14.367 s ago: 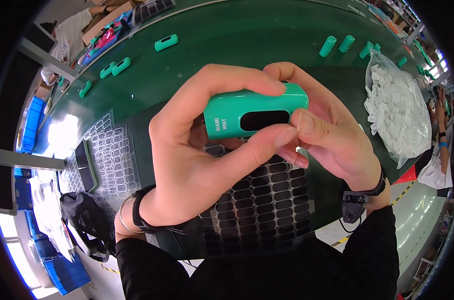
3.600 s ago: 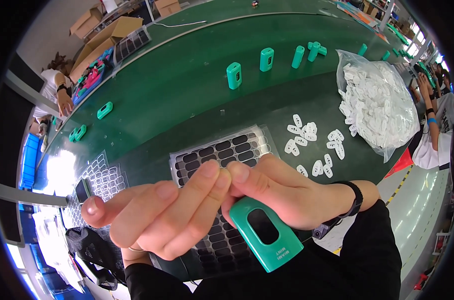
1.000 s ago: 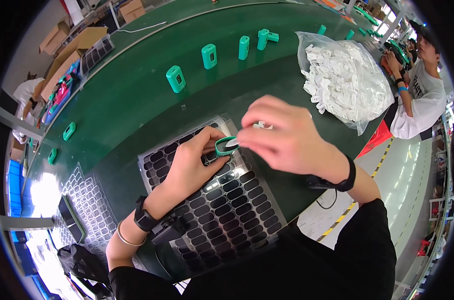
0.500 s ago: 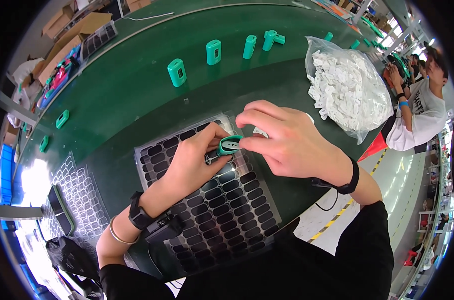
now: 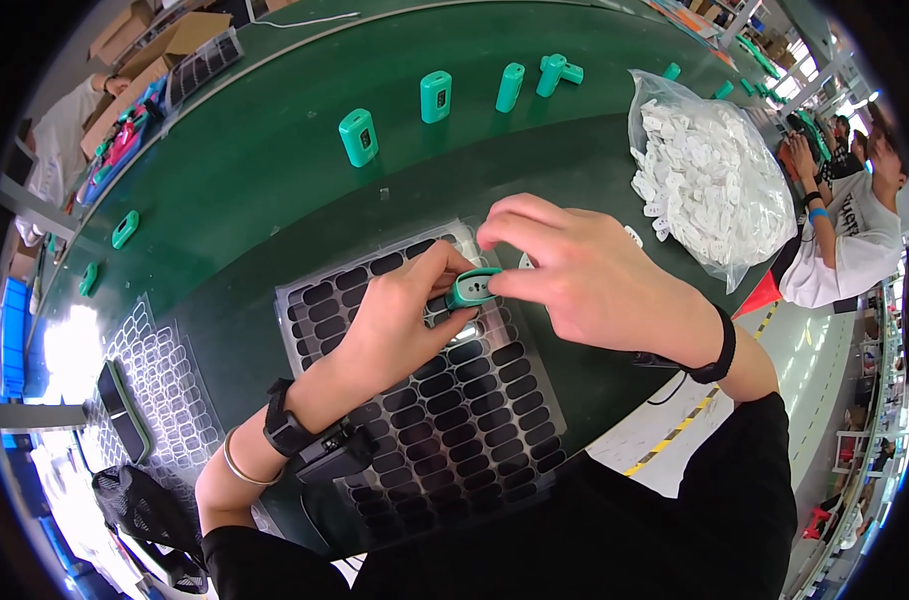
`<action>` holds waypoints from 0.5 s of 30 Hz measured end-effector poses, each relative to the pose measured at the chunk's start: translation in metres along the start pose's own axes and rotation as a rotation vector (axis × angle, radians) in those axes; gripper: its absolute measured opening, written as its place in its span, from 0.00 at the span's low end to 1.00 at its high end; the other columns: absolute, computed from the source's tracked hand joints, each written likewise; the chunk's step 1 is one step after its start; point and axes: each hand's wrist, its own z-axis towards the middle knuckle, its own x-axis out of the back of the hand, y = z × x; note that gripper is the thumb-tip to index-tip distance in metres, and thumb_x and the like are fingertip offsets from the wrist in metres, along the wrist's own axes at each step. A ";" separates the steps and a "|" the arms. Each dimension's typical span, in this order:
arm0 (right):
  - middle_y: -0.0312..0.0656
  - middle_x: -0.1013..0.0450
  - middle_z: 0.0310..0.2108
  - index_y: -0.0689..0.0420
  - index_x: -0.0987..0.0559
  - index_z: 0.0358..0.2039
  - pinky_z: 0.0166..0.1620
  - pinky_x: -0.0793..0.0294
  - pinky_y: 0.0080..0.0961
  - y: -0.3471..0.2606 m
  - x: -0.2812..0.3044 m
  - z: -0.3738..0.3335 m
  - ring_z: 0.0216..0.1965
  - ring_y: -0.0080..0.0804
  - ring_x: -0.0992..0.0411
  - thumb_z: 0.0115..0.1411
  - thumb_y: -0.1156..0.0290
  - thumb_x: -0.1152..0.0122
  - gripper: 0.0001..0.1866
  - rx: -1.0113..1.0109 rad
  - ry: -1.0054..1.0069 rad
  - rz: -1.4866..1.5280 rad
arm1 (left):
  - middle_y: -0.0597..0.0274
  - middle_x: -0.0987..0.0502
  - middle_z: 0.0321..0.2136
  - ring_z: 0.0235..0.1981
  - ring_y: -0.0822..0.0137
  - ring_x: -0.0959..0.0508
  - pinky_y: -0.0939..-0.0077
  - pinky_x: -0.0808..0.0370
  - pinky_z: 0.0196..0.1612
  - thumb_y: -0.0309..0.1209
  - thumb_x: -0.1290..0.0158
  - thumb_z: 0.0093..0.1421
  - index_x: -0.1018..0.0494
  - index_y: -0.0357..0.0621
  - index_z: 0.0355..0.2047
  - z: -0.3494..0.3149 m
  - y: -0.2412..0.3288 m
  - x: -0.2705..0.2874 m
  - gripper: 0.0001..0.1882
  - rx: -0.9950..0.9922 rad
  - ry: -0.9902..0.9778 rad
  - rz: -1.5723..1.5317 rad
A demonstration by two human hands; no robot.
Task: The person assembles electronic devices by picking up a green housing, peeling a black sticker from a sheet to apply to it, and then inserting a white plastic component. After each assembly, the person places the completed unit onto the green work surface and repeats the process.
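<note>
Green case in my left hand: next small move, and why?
Probably press the white piece down with your right hand: it lies in the open end of the green case your left hand grips, with a right fingertip at its edge.

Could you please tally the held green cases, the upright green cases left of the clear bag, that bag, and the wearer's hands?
Held green case: 1
Upright green cases: 4
Clear bag: 1
Left hand and right hand: 2
Total: 8

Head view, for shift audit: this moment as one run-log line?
left hand: holds green casing; right hand: at casing's open end; white insert: inside casing
</note>
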 end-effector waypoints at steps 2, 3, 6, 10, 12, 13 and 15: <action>0.38 0.31 0.40 0.57 0.21 0.26 0.31 0.25 0.23 -0.002 0.000 0.001 0.47 0.34 0.32 0.36 0.83 0.42 0.13 -0.044 -0.036 0.036 | 0.52 0.24 0.34 0.40 0.59 0.21 0.71 0.23 0.45 0.19 0.43 0.50 0.35 0.36 0.37 0.000 -0.001 0.000 0.15 -0.016 0.004 -0.018; 0.39 0.31 0.40 0.57 0.21 0.26 0.32 0.25 0.24 -0.003 0.001 0.002 0.46 0.35 0.32 0.36 0.83 0.42 0.13 -0.018 -0.067 0.053 | 0.52 0.24 0.34 0.40 0.59 0.21 0.71 0.22 0.44 0.19 0.43 0.50 0.35 0.36 0.37 0.001 -0.001 0.000 0.15 -0.034 0.012 -0.034; 0.39 0.31 0.40 0.57 0.21 0.27 0.32 0.25 0.25 0.002 0.007 0.002 0.46 0.36 0.32 0.36 0.84 0.43 0.14 0.038 -0.081 0.053 | 0.52 0.24 0.34 0.40 0.59 0.21 0.71 0.22 0.44 0.18 0.43 0.49 0.35 0.36 0.37 -0.003 -0.001 -0.001 0.16 -0.017 0.005 0.034; 0.40 0.32 0.41 0.57 0.21 0.29 0.32 0.26 0.27 0.001 0.011 0.005 0.46 0.36 0.32 0.36 0.85 0.43 0.16 0.062 -0.060 0.072 | 0.52 0.24 0.35 0.41 0.59 0.21 0.71 0.23 0.47 0.18 0.43 0.48 0.35 0.35 0.38 -0.005 -0.002 -0.002 0.17 -0.004 0.010 0.032; 0.41 0.32 0.41 0.56 0.21 0.29 0.32 0.26 0.27 -0.006 0.006 0.007 0.46 0.36 0.32 0.36 0.85 0.43 0.17 0.055 -0.026 0.080 | 0.52 0.24 0.35 0.41 0.59 0.21 0.71 0.23 0.47 0.18 0.43 0.48 0.35 0.35 0.38 -0.005 0.002 -0.001 0.17 -0.006 0.004 0.005; 0.41 0.32 0.41 0.56 0.21 0.31 0.31 0.26 0.28 -0.008 -0.001 0.007 0.45 0.37 0.32 0.36 0.86 0.44 0.18 0.041 -0.037 0.092 | 0.52 0.24 0.35 0.41 0.58 0.21 0.71 0.23 0.47 0.17 0.42 0.48 0.35 0.35 0.39 -0.006 0.003 -0.002 0.18 -0.011 0.007 -0.029; 0.41 0.32 0.41 0.55 0.21 0.32 0.31 0.27 0.28 -0.004 -0.005 0.005 0.45 0.37 0.32 0.36 0.86 0.44 0.19 0.039 -0.044 0.103 | 0.52 0.24 0.35 0.41 0.59 0.21 0.71 0.24 0.48 0.17 0.43 0.48 0.36 0.34 0.39 -0.003 0.003 -0.004 0.18 0.018 0.017 -0.029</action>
